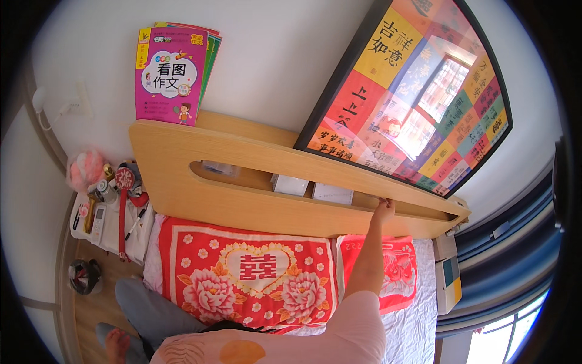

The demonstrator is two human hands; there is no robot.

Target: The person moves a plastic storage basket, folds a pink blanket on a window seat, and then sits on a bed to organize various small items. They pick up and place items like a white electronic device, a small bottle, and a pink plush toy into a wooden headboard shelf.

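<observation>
My right arm stretches out over the bed to the long slot in the pale wooden headboard (163, 176). At the slot's right part, my right hand (383, 210) has its fingers pressed together near the upper edge. What they hold, if anything, is too small to make out. Left of that hand, inside the slot, lie a white flat item (332, 194), another white item (291, 185) and a clear plastic-looking packet (219, 168). Low at the left, beside my grey-blue trouser leg, what looks like my left hand (117, 344) shows partly; its fingers are unclear.
A red floral pillow cover (200, 261) and a smaller red one (400, 273) lie below the headboard. Books (170, 79) and a framed colourful picture (400, 103) stand on its top. A cluttered white bedside table (112, 227) is left; striped curtains (509, 255) hang right.
</observation>
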